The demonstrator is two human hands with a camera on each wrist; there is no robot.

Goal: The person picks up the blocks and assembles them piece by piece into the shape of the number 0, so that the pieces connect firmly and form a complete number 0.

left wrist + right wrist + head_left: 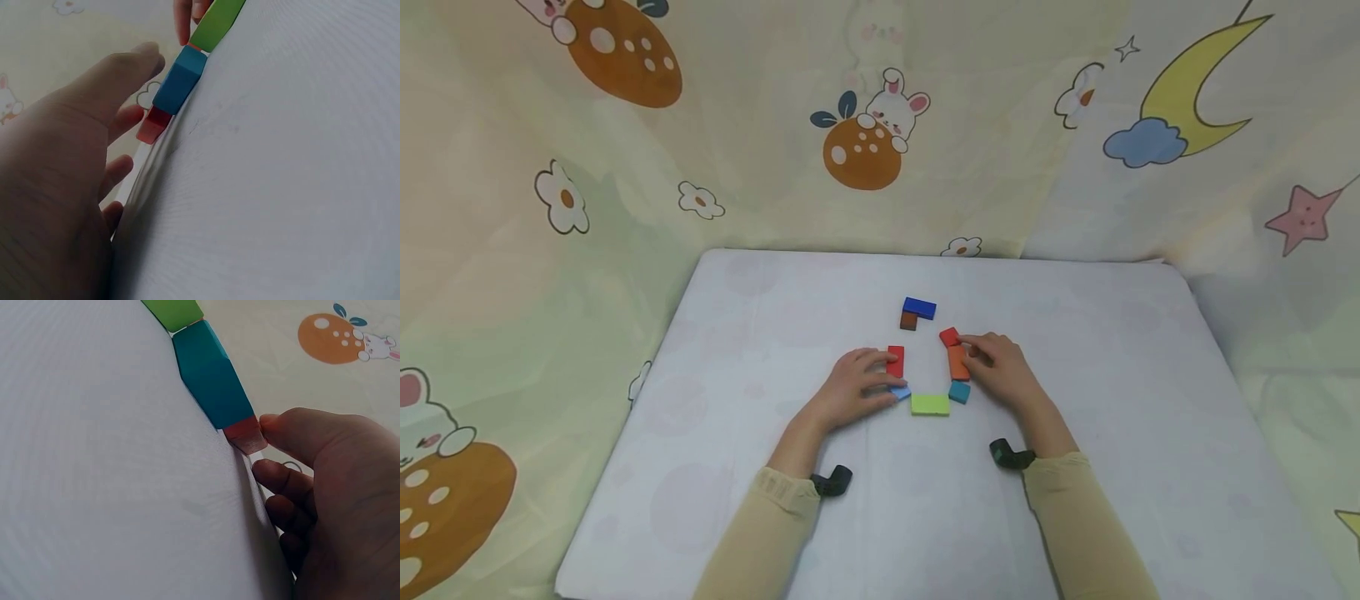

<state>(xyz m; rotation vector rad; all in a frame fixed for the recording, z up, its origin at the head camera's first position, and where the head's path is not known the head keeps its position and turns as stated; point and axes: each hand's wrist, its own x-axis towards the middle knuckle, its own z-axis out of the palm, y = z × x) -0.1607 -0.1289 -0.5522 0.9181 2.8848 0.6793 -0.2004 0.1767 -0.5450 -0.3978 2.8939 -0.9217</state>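
Small coloured blocks form a U on the white table. My left hand (856, 388) lies along its left side, fingers extended, fingertips on a red block (896, 358) and a light blue block (900, 392). On the other side, my right hand (1003, 371) touches a small red block (949, 337) with a forefinger, and its thumb is against an orange block (958, 363). A teal block (959, 392) and a lime green block (930, 405) close the near end. In the right wrist view, the thumb (300, 431) meets the reddish block beyond the teal one.
Beyond the U, a dark blue block (920, 308) and a brown block (908, 322) lie touching. The white tabletop (760, 308) ends at a patterned cloth backdrop (760, 125). Each wrist wears a black camera mount.
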